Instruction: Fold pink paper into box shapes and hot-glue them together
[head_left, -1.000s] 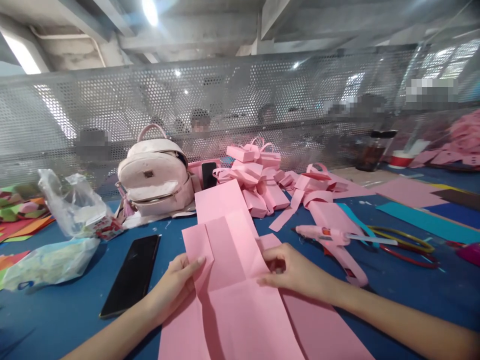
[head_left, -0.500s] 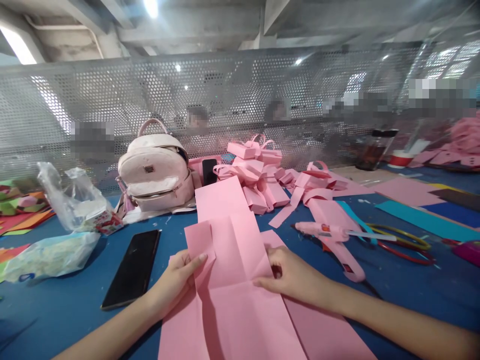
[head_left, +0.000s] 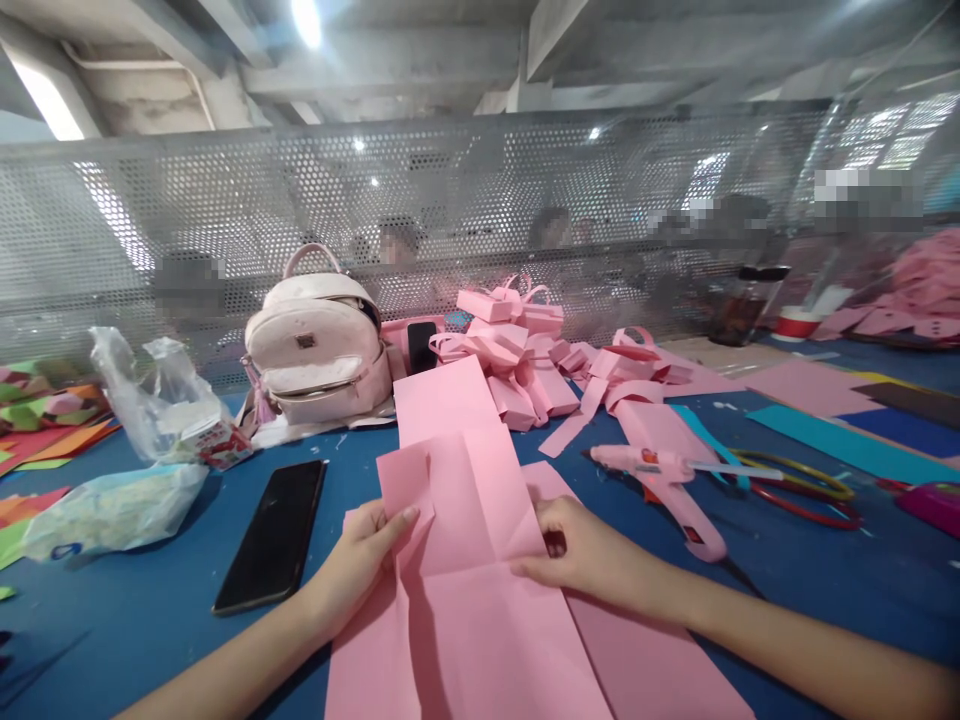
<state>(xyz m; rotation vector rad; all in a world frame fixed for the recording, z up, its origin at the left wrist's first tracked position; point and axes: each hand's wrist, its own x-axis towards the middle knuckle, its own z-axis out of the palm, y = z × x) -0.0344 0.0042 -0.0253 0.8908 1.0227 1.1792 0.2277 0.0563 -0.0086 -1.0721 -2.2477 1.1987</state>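
Observation:
A creased sheet of pink paper (head_left: 480,510) stands partly folded in front of me, with more pink paper lying under and behind it. My left hand (head_left: 371,545) pinches its left edge, thumb pressed on a folded-in flap (head_left: 405,490). On the opposite edge my right hand (head_left: 574,545) grips the sheet between thumb and curled fingers. A pink glue gun (head_left: 667,480) lies on its side to the right of my right hand. Left of my left hand rests a black phone (head_left: 274,535).
Pink paper boxes with handles (head_left: 514,340) are heaped at the back, beside a pale backpack (head_left: 319,345). Plastic bags (head_left: 112,510) lie at left. Scissors (head_left: 802,490) and a turquoise strip (head_left: 847,440) are at right. A perforated metal screen (head_left: 465,170) closes off the far side.
The camera view has shifted slightly, so the backpack and phone appear a little farther right. Both hands keep their hold on the pink paper, with almost no movement.

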